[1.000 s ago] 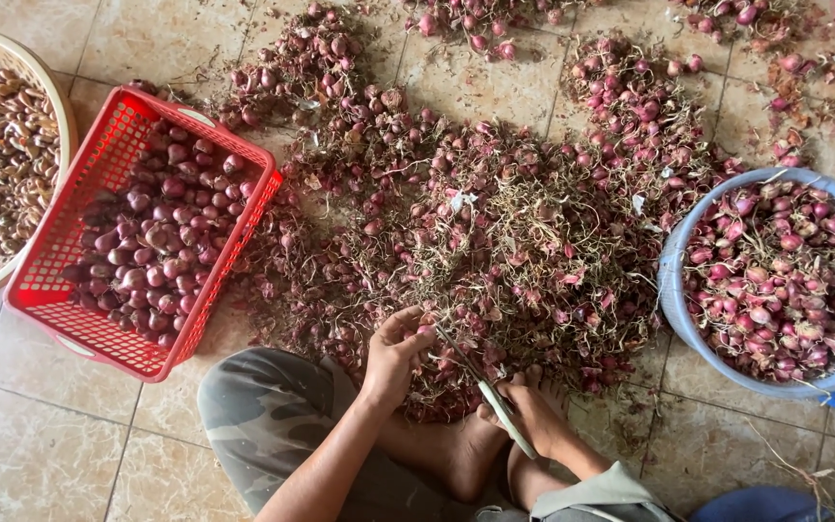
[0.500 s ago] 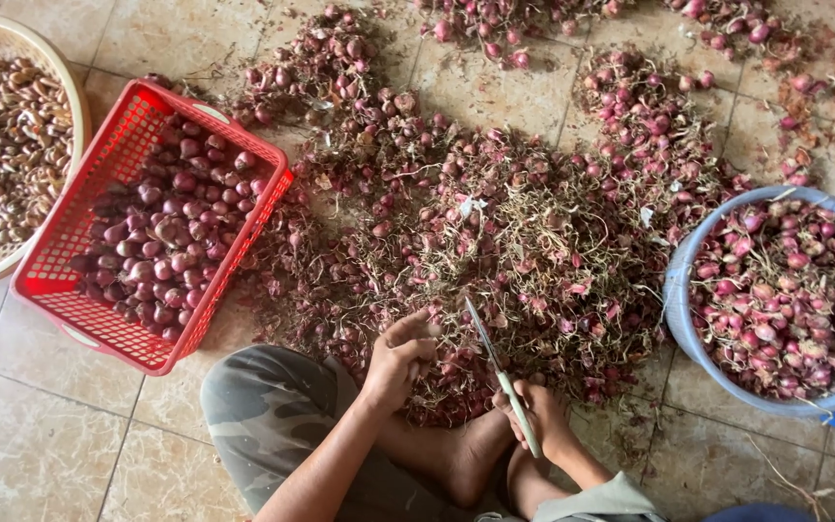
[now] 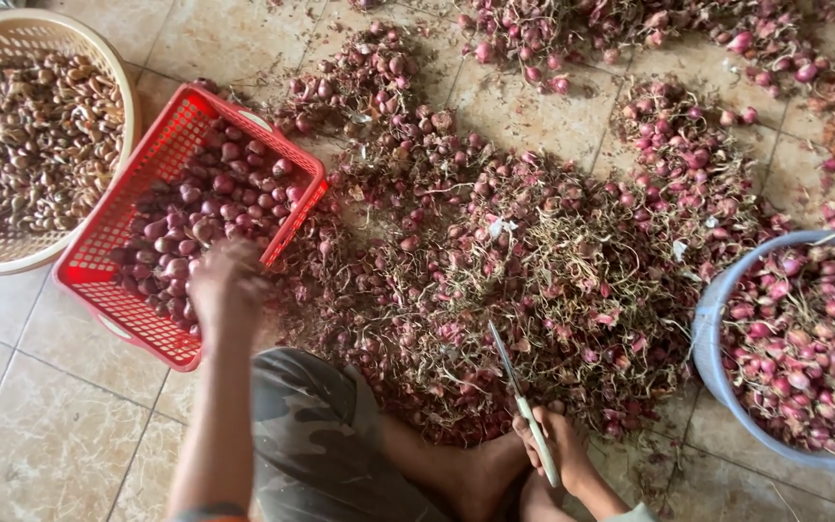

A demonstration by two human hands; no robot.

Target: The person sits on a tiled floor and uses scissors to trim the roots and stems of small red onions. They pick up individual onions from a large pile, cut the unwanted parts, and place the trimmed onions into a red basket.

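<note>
Over the red basket: left hand (image 3: 226, 290) hovers blurred above the near corner; whether its fingers are closed on a shallot cannot be told.
Right hand (image 3: 555, 447): closed around the pale handle of a slim steel-bladed knife (image 3: 520, 391), blade pointing up into the pile.
Red slatted plastic basket (image 3: 116, 249): holds trimmed purple shallots, just beside the person's knee.
Heap of untrimmed shallots with dry roots and stalks (image 3: 533, 261): spread across the tiled floor, touching the basket.
Blue plastic tub (image 3: 709, 338): at right, filled with shallots.
Cream woven basket (image 3: 118, 87): at far left, holds brown trimmings.
Risk: a bare foot (image 3: 480, 474) lies just beside the blade; a slip could cut it. A bulb dropped from height may bounce past the rim.
</note>
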